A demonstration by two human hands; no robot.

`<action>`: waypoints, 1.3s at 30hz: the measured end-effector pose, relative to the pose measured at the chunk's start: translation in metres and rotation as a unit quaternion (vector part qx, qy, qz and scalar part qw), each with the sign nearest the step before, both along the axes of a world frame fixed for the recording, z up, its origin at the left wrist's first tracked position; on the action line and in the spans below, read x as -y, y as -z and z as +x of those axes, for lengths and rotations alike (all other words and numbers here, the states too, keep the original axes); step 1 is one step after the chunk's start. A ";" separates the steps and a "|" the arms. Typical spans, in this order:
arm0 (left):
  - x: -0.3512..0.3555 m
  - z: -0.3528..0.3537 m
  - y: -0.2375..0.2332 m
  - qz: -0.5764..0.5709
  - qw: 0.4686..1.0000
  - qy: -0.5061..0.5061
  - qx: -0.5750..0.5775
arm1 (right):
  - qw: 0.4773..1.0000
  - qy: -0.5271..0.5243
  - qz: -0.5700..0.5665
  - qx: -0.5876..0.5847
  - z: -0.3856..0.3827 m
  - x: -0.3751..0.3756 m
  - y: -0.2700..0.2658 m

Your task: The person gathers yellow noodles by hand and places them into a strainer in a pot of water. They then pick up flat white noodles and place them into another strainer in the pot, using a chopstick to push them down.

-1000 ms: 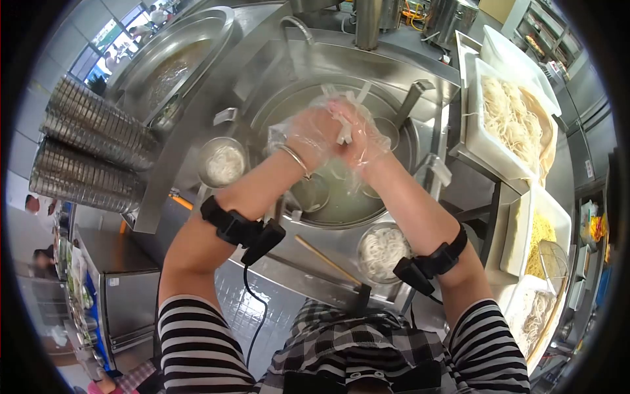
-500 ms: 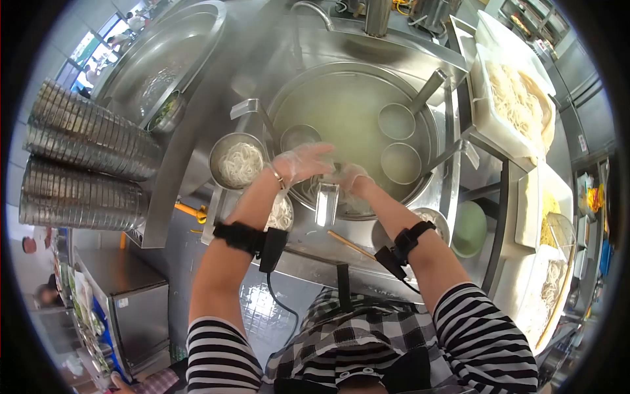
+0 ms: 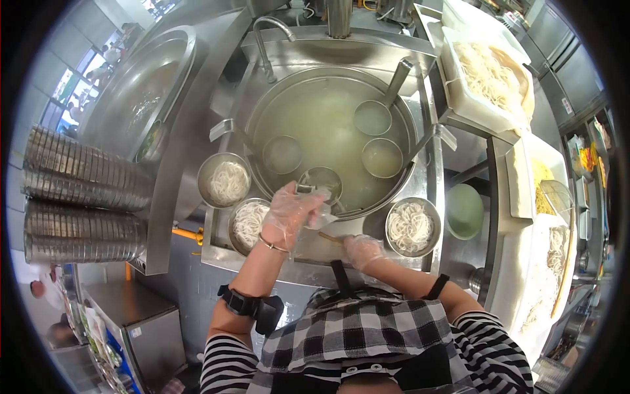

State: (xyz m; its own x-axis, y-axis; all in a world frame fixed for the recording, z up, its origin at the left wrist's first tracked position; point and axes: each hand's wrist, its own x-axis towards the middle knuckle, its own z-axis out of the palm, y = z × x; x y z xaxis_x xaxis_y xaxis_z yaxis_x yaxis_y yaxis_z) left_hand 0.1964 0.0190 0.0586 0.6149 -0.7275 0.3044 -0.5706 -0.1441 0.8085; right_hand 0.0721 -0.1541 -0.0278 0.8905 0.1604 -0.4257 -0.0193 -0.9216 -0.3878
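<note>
My left hand [image 3: 292, 213], in a clear plastic glove, is closed at the handle end of a noodle strainer [image 3: 321, 182]; the handle itself is mostly hidden by the hand. This strainer sits at the near rim of a large round pot [image 3: 308, 98] of cloudy water. Over the steel counter, my right hand [image 3: 365, 252], also gloved, has its fingers closed on wooden chopsticks [image 3: 330, 237], whose tips point left. White noodles fill a steel bowl [image 3: 249, 225] left of my left hand and another bowl [image 3: 413, 226] beyond my right hand.
Other strainers [image 3: 373, 118] hang inside the pot. A further noodle bowl [image 3: 224, 180] stands at left, below a curved faucet [image 3: 262, 49]. Stacked steel bowls [image 3: 85, 233] rise at far left. Noodle tubs [image 3: 489, 75] and a green bowl [image 3: 464, 211] are on the right.
My right hand has left the pot and come back toward me, taking hold of the chopsticks that lay on the counter. My left hand has lowered onto the near strainer's handle. The view has shifted.
</note>
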 end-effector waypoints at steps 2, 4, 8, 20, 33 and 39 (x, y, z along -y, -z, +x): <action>0.020 -0.008 -0.059 -0.026 0.833 -0.289 -0.470 | 0.999 -0.020 -0.028 -0.015 0.004 0.003 -0.018; 0.015 0.006 -0.061 0.012 0.839 -0.321 -0.438 | 0.997 -0.039 -0.054 -0.034 0.009 0.011 -0.055; 0.006 0.028 -0.059 0.158 0.940 -0.277 -0.124 | 0.977 0.020 0.202 0.065 0.017 0.068 -0.131; -0.003 0.029 -0.010 0.125 0.952 -0.204 -0.192 | 0.991 0.012 0.087 0.102 0.137 0.048 0.019; -0.010 0.022 -0.001 0.035 0.945 -0.227 -0.232 | 0.974 0.107 0.198 0.018 0.166 0.020 0.042; -0.016 0.028 0.028 0.041 0.951 -0.253 -0.172 | 0.872 0.317 0.373 0.007 0.161 0.024 0.038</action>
State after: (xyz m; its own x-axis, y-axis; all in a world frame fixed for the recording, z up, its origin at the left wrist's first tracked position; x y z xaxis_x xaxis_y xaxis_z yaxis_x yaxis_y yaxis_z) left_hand 0.2245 0.0351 0.0307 0.9458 -0.3239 -0.0231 -0.1153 -0.4014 0.9086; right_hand 0.2329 -0.1784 -0.0654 0.9050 -0.1377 -0.4026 -0.4242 -0.2193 -0.8786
